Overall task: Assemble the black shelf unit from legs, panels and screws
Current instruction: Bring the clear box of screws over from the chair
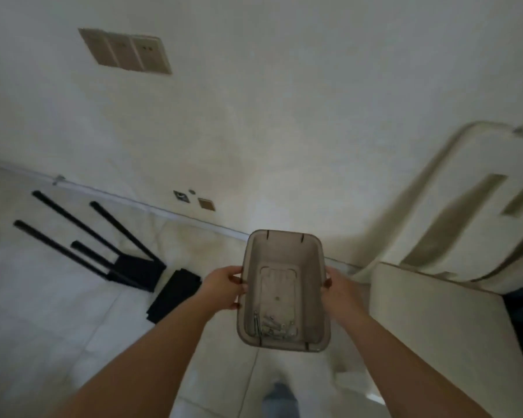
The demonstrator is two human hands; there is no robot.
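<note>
I see the pale floor filling the lower left of the frame, with the black frame with four legs lying on it at mid-left, black panels stacked just beside. At centre I hold a grey bin: left hand and right hand fingers clamped on its sides. Screws lie in its near end.

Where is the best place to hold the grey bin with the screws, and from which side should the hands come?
By the rims of its two long sides, one hand from each side, as the left hand and right hand grip the grey bin now. It is open-topped, and the screws lie loose at its near end, so it should stay level.
</note>
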